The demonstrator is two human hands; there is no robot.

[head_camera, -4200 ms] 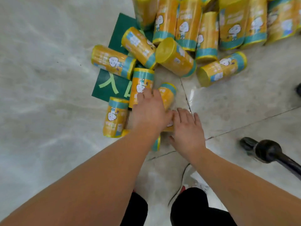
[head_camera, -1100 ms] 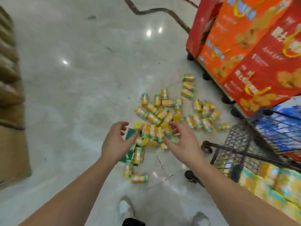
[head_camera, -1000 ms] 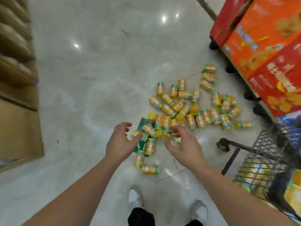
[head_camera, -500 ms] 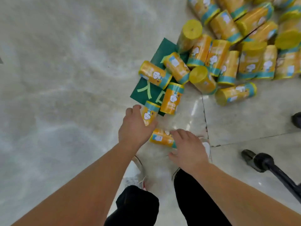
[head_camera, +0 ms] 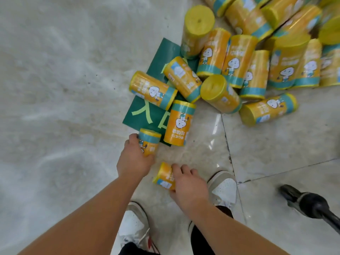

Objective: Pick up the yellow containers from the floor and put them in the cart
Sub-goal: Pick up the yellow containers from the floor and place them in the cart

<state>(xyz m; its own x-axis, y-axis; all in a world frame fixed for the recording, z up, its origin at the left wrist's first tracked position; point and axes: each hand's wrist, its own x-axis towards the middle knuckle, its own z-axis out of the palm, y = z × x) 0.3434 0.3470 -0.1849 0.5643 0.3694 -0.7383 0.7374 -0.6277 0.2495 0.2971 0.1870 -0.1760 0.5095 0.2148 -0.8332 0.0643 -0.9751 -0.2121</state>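
**Currently: One Container per Hand, at Floor Level**

Currently my left hand [head_camera: 135,161] grips the left-hand container [head_camera: 150,142] by its near end. The thumb sits on the left side and the fingers wrap round the right side, mostly hidden behind the hand. The container's teal-banded far end points away from me, at the near edge of the green floor sign [head_camera: 147,116]. I cannot tell whether it is lifted clear of the floor [head_camera: 64,89].

My right hand [head_camera: 189,186] closes on the right-hand container [head_camera: 164,176], which lies on its side just right of my left wrist, yellow end toward the left. The fingers curve over its top and the thumb comes in from the near side. The hand covers the container's right part; only the left part shows.

Just beyond the left-hand container, close on its right, a third container [head_camera: 179,123] lies lengthwise, partly on the sign. The main pile of containers [head_camera: 257,67] spreads farther away and to the right, some lying and some on end, well apart from both hands.

My left shoe [head_camera: 133,223] is below the left forearm, and my right shoe [head_camera: 223,188] is just beside the right hand. Of the cart [head_camera: 309,205], only a black caster and bar show at lower right, well apart from the right hand.
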